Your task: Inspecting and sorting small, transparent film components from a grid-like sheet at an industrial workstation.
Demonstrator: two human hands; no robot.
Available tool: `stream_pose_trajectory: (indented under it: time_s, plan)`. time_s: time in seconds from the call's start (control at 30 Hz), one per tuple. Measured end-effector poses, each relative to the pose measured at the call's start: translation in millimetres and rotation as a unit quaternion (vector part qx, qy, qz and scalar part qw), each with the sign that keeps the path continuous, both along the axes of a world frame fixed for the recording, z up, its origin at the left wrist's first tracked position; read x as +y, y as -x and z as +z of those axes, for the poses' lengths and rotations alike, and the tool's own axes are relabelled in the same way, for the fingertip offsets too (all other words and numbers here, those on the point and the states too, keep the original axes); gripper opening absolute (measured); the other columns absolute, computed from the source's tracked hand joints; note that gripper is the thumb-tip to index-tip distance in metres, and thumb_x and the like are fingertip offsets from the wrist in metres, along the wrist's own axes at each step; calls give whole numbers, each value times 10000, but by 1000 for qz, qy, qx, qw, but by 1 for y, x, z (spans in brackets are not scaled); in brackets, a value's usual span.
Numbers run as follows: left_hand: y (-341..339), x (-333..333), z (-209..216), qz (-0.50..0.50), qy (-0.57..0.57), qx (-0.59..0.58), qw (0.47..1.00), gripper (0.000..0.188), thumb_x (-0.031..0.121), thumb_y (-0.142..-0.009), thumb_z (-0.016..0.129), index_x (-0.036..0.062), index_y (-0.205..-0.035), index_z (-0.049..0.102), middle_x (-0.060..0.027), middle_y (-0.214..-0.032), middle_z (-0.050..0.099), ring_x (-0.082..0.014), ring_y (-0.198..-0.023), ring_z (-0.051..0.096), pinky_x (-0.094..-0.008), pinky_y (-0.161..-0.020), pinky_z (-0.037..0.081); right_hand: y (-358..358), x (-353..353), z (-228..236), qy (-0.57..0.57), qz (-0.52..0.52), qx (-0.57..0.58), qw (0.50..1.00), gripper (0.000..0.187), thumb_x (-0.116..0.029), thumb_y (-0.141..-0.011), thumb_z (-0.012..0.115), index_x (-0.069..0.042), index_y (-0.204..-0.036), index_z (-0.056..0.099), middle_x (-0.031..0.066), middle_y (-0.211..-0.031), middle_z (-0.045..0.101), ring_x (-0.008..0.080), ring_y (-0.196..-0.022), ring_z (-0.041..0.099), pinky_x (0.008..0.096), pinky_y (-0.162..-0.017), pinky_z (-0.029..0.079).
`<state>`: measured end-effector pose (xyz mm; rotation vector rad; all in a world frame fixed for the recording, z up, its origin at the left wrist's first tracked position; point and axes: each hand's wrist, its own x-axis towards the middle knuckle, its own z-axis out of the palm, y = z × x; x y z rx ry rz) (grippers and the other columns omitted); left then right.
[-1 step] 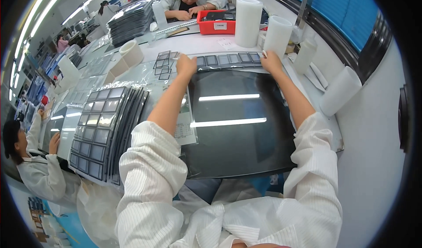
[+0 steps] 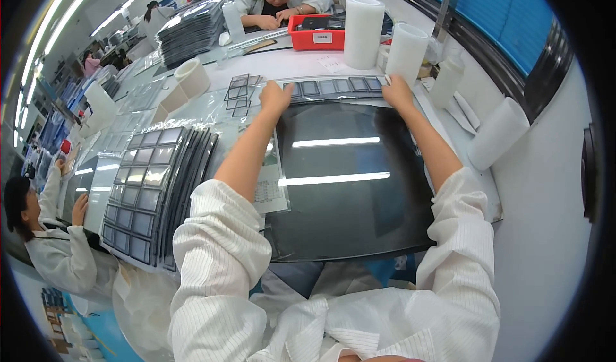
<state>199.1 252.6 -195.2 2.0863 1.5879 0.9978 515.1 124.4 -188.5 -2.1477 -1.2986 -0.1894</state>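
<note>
Both my arms reach forward over a dark, glossy panel point(image 2: 350, 201) that reflects two light strips. Past its far edge runs a sheet with a row of dark-framed clear windows point(image 2: 340, 87). At the sheet's left end, my left hand point(image 2: 275, 97) is closed on its edge, thumb upward. The right end is gripped by my right hand point(image 2: 398, 92), fingers bent around it. Several small loose black frames point(image 2: 240, 103) lie left of my left hand. A printed paper point(image 2: 270, 195) sits partly under my left forearm and along the panel's left side.
A stack of window-framed sheets point(image 2: 144, 189) stands at left. White rolls point(image 2: 363, 33) and a red bin point(image 2: 316, 38) are at the back; a plastic bottle point(image 2: 446, 83) and another roll point(image 2: 499, 133) line the right wall. Co-workers sit opposite and at left.
Both hands have shifted very slightly to the right, still on the ends of the framed sheet. Otherwise the scene looks the same.
</note>
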Motion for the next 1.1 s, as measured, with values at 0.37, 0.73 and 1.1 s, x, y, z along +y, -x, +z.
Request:
stream_pose_trajectory:
  time_s: [0.37,0.73,1.1]
  plan:
    - [9,-19,-9,-130,-114,57,983,668,391,-583,884,-39,-988,574,-239,-1036,638,-408,-999,602,-446,-907,463,14,-22,-12,-22,99,-117,988,508,-420,-810,696,0,-1087,627,216,-1049,641,387,-971,618,450,-835,489]
    - [-8,-25,-29,-7,-134,68,989,491,276,-749,781,-52,-1033,550,-222,-1074,595,-391,-1039,540,-450,-906,452,47,-37,3,36,62,-149,986,360,-361,-872,644,-42,-1005,541,185,-1039,581,432,-901,606,527,-741,476]
    - [54,-87,61,-218,5,196,956,363,333,-802,735,32,-1000,692,-162,-982,695,-298,-920,661,-378,-805,515,126,-109,10,41,334,21,941,313,-192,-814,670,-54,-1086,601,137,-1087,645,328,-1001,617,357,-876,478]
